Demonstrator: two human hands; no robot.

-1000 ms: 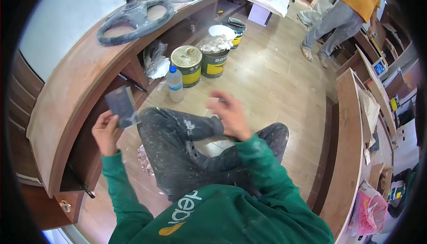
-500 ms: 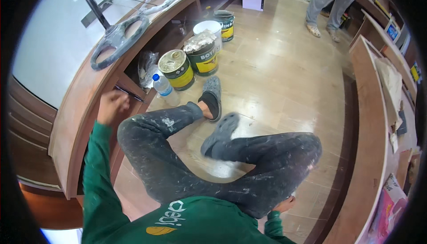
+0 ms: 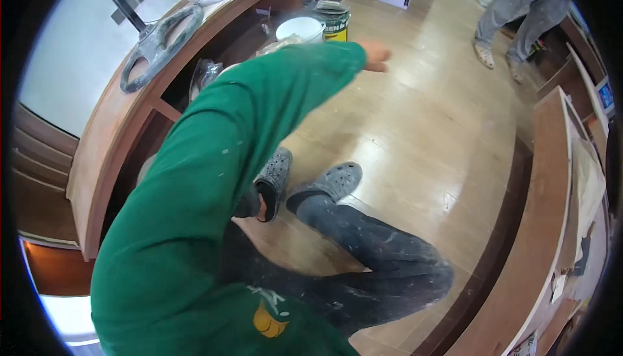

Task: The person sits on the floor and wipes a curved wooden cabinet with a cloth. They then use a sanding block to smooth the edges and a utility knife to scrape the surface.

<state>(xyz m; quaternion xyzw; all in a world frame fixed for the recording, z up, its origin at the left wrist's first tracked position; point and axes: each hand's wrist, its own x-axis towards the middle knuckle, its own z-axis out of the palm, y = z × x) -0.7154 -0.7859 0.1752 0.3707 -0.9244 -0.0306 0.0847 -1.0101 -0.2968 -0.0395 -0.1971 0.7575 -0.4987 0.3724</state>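
My left arm, in a green sleeve, stretches forward across the view, away from me and to the right. At its end is my left hand (image 3: pixel 376 55), somewhat blurred over the wooden floor, with fingers reaching out, apart, and nothing seen in them. Just left of the hand stands a dark green paint tin (image 3: pixel 334 24) with a yellow band. Beside the tin is a white tub (image 3: pixel 300 29). My sleeve covers most of a foil-topped container (image 3: pixel 280 44). My right hand is out of sight.
A curved wooden counter (image 3: pixel 123 119) with open compartments runs along the left, a grey-smeared ring-shaped tool (image 3: pixel 162 46) resting on it. Crumpled clear plastic (image 3: pixel 203 77) lies in one compartment. Wooden panels (image 3: pixel 529 226) line the right. A person (image 3: pixel 522 18) stands at the far right.
My left hand has swung from beside the counter forward and right, past the containers. The sleeve now hides the bottle and the nearer tins. My right hand has left view; my knees have shifted.
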